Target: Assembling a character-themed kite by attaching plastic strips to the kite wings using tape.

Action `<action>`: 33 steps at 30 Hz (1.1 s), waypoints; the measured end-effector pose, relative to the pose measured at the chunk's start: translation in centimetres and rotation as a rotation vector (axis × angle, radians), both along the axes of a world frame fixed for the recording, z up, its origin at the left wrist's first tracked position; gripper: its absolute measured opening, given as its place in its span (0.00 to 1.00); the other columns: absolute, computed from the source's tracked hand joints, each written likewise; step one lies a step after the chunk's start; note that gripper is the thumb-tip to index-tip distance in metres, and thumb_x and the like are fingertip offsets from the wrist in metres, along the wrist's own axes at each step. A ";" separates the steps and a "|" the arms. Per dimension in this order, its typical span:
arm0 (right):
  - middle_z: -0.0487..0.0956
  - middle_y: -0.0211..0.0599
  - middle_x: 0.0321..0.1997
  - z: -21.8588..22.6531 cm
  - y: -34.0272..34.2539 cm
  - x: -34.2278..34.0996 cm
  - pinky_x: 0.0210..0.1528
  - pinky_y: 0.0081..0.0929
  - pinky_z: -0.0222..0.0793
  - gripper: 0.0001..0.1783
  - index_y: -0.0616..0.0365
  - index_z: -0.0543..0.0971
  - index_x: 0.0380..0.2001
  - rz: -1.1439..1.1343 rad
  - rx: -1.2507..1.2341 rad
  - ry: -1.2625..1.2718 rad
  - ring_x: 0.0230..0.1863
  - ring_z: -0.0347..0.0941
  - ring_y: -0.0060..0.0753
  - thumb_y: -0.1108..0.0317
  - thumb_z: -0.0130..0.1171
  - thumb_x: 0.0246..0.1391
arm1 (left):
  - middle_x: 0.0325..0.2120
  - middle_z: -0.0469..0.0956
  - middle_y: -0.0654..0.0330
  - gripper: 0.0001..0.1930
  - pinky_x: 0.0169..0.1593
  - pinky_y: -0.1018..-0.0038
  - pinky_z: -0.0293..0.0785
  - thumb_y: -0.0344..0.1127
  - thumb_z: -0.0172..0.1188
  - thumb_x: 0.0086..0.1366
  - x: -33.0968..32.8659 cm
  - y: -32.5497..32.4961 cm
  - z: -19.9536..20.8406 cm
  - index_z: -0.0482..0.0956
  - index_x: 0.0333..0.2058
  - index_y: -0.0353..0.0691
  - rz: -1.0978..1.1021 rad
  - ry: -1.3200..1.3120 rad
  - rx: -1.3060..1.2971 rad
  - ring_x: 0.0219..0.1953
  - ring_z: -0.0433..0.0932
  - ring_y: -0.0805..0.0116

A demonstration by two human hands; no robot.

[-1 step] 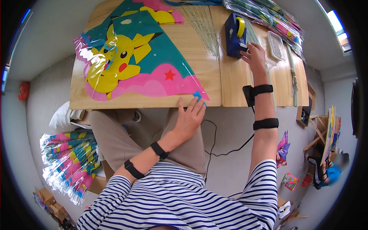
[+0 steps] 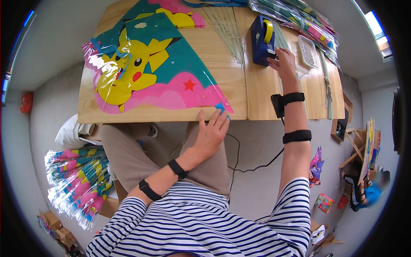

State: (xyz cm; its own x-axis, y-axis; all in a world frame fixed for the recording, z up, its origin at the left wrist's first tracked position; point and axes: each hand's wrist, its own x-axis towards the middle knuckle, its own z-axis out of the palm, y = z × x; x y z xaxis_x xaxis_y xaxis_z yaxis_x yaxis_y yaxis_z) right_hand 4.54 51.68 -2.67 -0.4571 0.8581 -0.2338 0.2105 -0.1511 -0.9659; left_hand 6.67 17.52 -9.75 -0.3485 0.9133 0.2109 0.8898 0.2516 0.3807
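Observation:
A plastic kite sheet (image 2: pixel 188 92) in teal and pink, printed with a yellow cartoon character, lies on the wooden table (image 2: pixel 231 81). My left hand (image 2: pixel 212 136) rests at the table's near edge, fingers stretched out and slightly apart. Its fingertips touch a small blue tab (image 2: pixel 219 106) at the sheet's near right corner. Further right, my right hand (image 2: pixel 287 64) is at the front of a dark blue tape dispenser (image 2: pixel 259 40) holding a yellow-cored roll (image 2: pixel 268 31). The right fingers are bent together by its cutting end; what they pinch is too small to make out.
Thin pale rods (image 2: pixel 224 30) lie beyond the sheet. A clear plastic box (image 2: pixel 308 51) of small parts sits right of the dispenser, with wrapped kites (image 2: pixel 299 19) behind. More folded kites (image 2: pixel 79 180) are piled at my left. Another person (image 2: pixel 370 192) sits far right.

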 end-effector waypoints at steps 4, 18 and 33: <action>0.77 0.45 0.44 0.9 0.5 -1.3 0.29 0.34 0.73 0.21 0.66 0.74 0.47 0.035 0.014 -0.123 0.26 0.79 0.39 0.63 0.61 0.54 | 0.61 0.65 0.52 0.26 0.61 0.32 0.47 0.23 0.57 0.52 0.0 0.0 -0.2 0.71 0.53 0.33 -0.002 0.015 -0.004 0.65 0.61 0.55; 0.80 0.42 0.35 -0.7 1.0 0.0 0.22 0.28 0.62 0.12 0.66 0.77 0.35 -0.027 -0.093 0.071 0.28 0.80 0.40 0.70 0.64 0.48 | 0.61 0.64 0.54 0.27 0.61 0.32 0.47 0.25 0.58 0.52 0.0 -0.1 -0.5 0.71 0.54 0.34 0.003 0.002 -0.017 0.66 0.60 0.57; 0.80 0.37 0.40 -4.1 -0.2 1.1 0.49 0.47 0.62 0.15 0.63 0.75 0.45 -0.063 -0.097 0.155 0.43 0.79 0.36 0.72 0.60 0.53 | 0.61 0.65 0.54 0.27 0.62 0.33 0.47 0.26 0.60 0.51 0.0 -0.1 -0.1 0.72 0.54 0.34 -0.006 0.034 -0.027 0.65 0.60 0.58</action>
State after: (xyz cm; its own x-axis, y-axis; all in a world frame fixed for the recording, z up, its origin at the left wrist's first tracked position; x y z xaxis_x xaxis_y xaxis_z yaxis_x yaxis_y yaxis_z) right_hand 5.68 51.53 -6.74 -0.4401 0.8631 -0.2478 0.0475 -0.2532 -0.9662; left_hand 6.65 17.46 -9.89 -0.3358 0.9209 0.1978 0.9038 0.2559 0.3431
